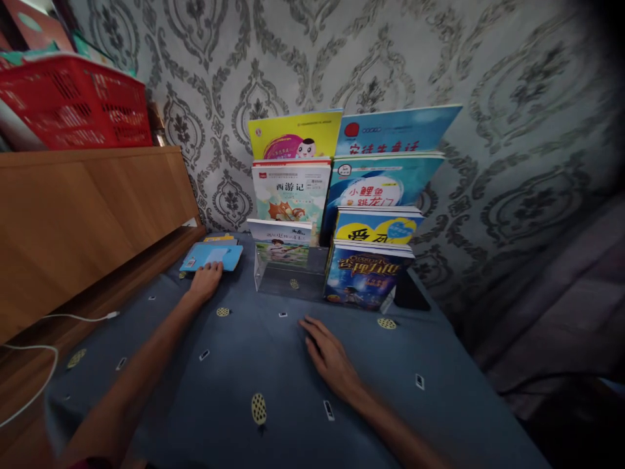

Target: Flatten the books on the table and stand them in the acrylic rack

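Blue book beyond L hand, under fingertips, long axis approx. crosswise; clamped or not, can't tell. Farther: R hand, empty, w/ fingers apart.

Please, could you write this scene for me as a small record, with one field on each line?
Left hand: at the near edge of the blue book; grip unclear
Right hand: open, holding nothing, above or on the patterned cloth
Clear stand: holds books in two columns
Left column, back: yellow book
Right column, front: dark blue book
Wooden cabinet: red basket on top
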